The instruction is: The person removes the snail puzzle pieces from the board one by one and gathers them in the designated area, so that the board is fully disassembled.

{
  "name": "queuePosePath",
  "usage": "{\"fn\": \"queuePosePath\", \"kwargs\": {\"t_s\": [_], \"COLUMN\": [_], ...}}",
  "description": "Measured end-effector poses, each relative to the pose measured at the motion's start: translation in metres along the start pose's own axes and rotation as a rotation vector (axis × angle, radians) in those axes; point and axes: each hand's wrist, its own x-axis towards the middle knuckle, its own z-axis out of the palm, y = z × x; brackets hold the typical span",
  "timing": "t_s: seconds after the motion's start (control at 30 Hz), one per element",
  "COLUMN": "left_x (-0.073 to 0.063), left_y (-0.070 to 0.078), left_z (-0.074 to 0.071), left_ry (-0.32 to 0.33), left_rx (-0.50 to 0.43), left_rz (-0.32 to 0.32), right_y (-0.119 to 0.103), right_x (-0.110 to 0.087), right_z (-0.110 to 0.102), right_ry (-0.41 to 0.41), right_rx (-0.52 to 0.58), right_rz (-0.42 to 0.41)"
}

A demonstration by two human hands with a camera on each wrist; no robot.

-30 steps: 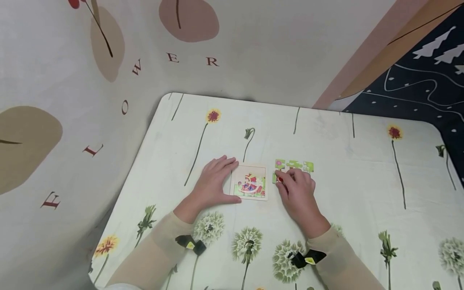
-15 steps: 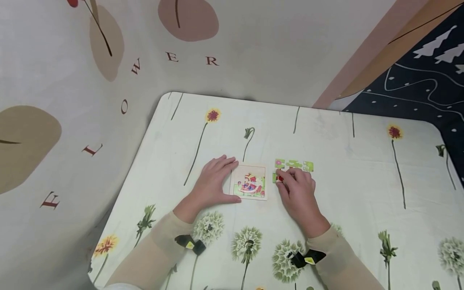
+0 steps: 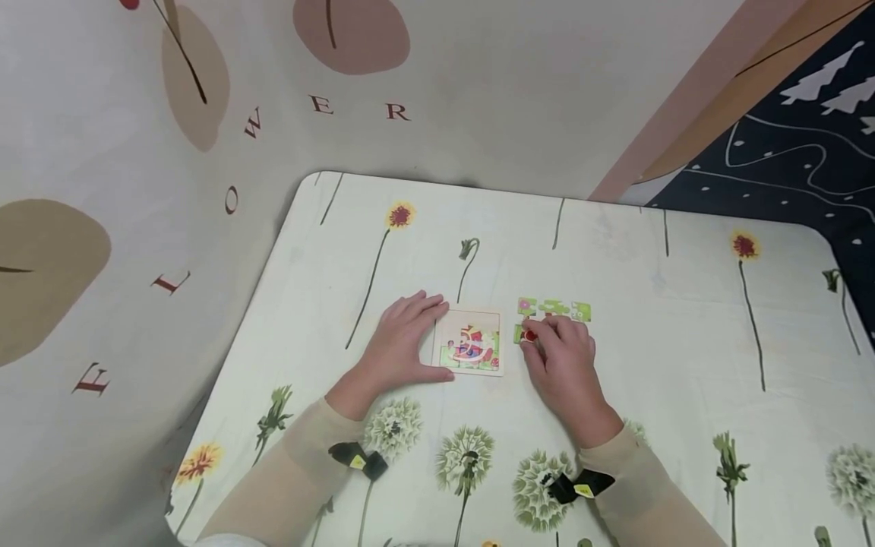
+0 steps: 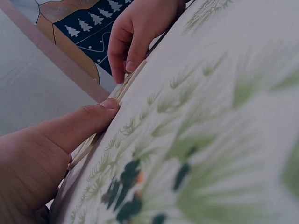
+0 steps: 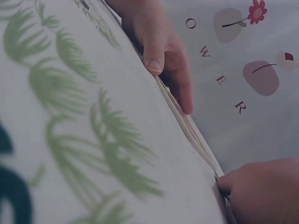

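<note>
A square wooden jigsaw board point(image 3: 469, 320), partly filled with pink, purple and green pieces, lies flat on the table. My left hand point(image 3: 405, 343) holds it along its left side, the thumb at the near edge and the fingers at the far left corner. To the right of the board, my right hand point(image 3: 564, 365) has thumb and index finger on a jigsaw piece point(image 3: 529, 335) with a red round mark, seemingly pinching it. Just beyond these fingers lie several loose green jigsaw pieces point(image 3: 554, 307); the hand hides some of the group. In the left wrist view the left thumb point(image 4: 110, 103) presses the board's edge.
A white cloth with printed flowers covers the table point(image 3: 636, 319). Behind and to the left rises a pale wall point(image 3: 478, 144) with letters, and a dark panel with white trees point(image 3: 786, 167) stands at the far right.
Both hands keep nearly the same places, and the board and pieces have not visibly moved. The head view has shifted very slightly.
</note>
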Motion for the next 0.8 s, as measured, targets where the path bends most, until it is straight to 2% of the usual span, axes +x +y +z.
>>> {"fn": "queuePosePath", "kwargs": {"t_s": [0.4,0.8], "left_x": [0.000,0.001], "left_y": [-0.001,-0.001], "left_z": [0.001,0.001], "left_ry": [0.021,0.028], "left_rx": [-0.002,-0.009], "left_rz": [0.007,0.015], "right_y": [-0.016,-0.035], "right_x": [0.008,0.018], "right_z": [0.012,0.026], "right_ry": [0.014,-0.078], "right_rx": [0.037,0.057], "right_rz": [-0.073,-0.086]}}
